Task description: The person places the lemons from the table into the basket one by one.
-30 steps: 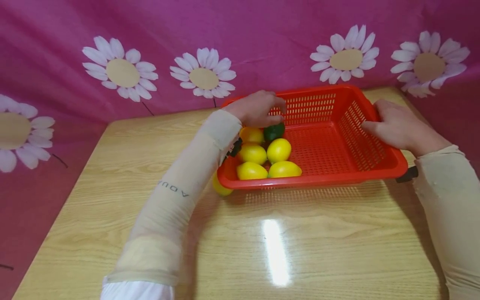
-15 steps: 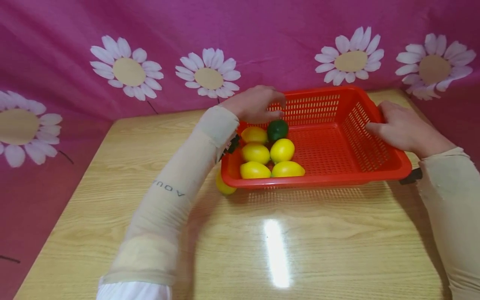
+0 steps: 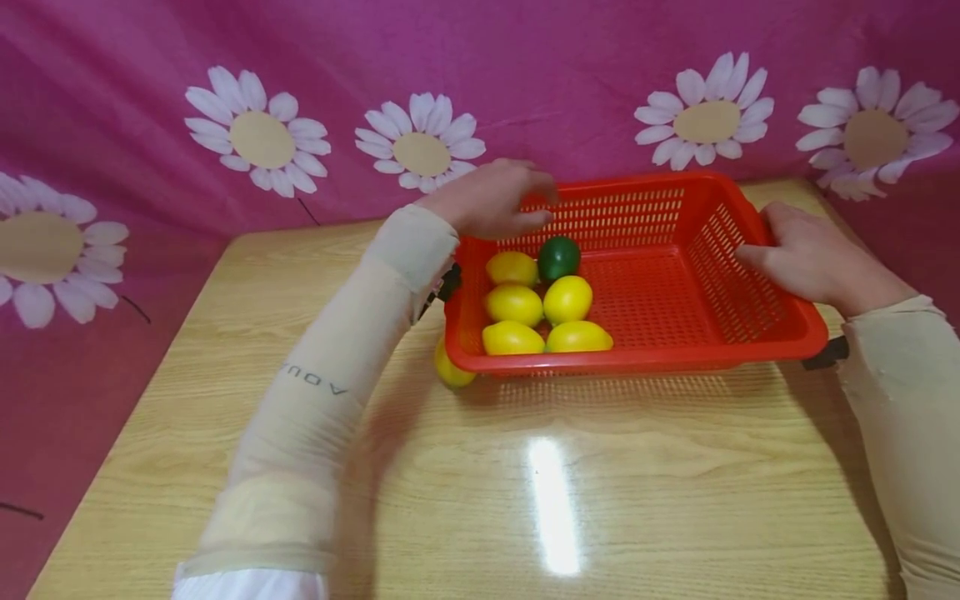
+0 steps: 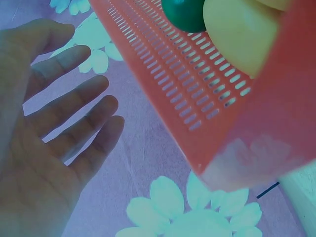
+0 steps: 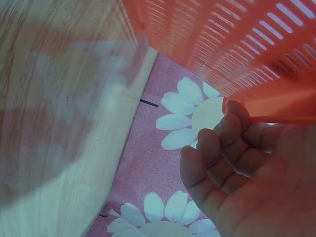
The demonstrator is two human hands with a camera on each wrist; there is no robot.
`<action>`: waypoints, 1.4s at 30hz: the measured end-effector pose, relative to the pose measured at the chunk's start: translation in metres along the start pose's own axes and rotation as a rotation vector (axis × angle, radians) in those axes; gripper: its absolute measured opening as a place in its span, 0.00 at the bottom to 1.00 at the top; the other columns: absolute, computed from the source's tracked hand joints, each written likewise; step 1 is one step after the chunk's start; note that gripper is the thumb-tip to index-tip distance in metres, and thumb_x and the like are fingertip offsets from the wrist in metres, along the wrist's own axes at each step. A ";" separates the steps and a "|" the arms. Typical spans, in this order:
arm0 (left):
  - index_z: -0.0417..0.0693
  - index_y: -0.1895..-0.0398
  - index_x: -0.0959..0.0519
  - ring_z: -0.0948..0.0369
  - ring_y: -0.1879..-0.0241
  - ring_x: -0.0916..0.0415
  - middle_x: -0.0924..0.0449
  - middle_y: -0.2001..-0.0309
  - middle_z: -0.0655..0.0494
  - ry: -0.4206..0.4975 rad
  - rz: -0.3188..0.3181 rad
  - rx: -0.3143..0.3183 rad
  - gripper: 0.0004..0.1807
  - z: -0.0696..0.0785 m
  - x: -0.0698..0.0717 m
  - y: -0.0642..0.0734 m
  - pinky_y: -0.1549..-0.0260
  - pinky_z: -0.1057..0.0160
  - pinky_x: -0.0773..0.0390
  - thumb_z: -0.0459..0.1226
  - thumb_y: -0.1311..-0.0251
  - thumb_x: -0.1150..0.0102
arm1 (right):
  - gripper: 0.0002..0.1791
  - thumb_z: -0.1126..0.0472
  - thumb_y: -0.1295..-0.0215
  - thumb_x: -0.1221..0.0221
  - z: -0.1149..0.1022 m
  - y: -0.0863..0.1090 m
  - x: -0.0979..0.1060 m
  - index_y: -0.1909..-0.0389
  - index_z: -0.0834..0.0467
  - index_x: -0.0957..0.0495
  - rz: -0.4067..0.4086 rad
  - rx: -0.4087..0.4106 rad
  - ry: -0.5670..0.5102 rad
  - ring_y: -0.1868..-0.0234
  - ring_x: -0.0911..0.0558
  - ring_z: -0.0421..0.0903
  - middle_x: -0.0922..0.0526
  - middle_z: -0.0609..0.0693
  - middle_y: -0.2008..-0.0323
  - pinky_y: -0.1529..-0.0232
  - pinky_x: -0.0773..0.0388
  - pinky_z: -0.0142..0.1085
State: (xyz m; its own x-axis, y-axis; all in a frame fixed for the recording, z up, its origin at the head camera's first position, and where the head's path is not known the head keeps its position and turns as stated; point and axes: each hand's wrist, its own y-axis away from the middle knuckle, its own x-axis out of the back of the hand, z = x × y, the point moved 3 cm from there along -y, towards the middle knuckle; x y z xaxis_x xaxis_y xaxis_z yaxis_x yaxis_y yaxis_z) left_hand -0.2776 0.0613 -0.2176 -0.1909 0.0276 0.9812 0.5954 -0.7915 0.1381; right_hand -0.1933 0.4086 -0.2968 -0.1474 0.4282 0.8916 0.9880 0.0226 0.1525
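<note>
My right hand (image 3: 813,254) grips the right rim of a red plastic basket (image 3: 637,360), thumb inside and fingers curled under the rim, as the right wrist view (image 5: 237,158) shows. Over the basket's back left corner, my left hand (image 3: 495,200) holds nothing. In the left wrist view its fingers (image 4: 84,103) are spread, apart from the basket wall (image 4: 163,74). Several yellow lemons (image 3: 567,298) lie at the basket's left end, with a dark green rounded fruit (image 3: 559,259) at the back of them. Another lemon (image 3: 452,367) shows outside the front left corner.
The basket stands toward the back of a wooden table (image 3: 450,483). Behind it hangs a magenta cloth (image 3: 540,100) printed with white daisies. A black strap part (image 3: 827,353) shows by the right wrist.
My left hand has drawn up and left, off the green fruit, which now shows whole. The right hand keeps its hold on the rim. The view has shifted slightly.
</note>
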 end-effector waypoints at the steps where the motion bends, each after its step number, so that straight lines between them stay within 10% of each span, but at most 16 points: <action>1: 0.53 0.31 0.24 0.54 0.27 0.31 0.22 0.31 0.55 0.004 0.004 0.002 0.24 -0.001 0.000 0.001 0.25 0.56 0.31 0.49 0.26 0.47 | 0.30 0.53 0.26 0.45 0.000 0.000 0.000 0.38 0.73 0.39 -0.002 0.001 -0.002 0.65 0.17 0.54 0.23 0.70 0.55 0.69 0.14 0.45; 42: 0.48 0.41 0.18 0.52 0.46 0.26 0.21 0.42 0.47 0.091 0.284 0.066 0.18 -0.029 -0.017 0.061 0.40 0.53 0.20 0.44 0.30 0.41 | 0.30 0.51 0.26 0.45 0.002 -0.001 0.001 0.39 0.72 0.38 -0.001 -0.004 0.019 0.63 0.19 0.56 0.22 0.69 0.56 0.70 0.20 0.40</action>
State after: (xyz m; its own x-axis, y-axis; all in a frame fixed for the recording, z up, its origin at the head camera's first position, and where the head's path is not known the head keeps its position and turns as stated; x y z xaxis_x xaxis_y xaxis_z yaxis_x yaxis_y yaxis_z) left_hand -0.2602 -0.0050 -0.2300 -0.0768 -0.2468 0.9660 0.6836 -0.7183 -0.1292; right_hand -0.1943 0.4112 -0.2969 -0.1492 0.4113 0.8992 0.9877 0.0197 0.1549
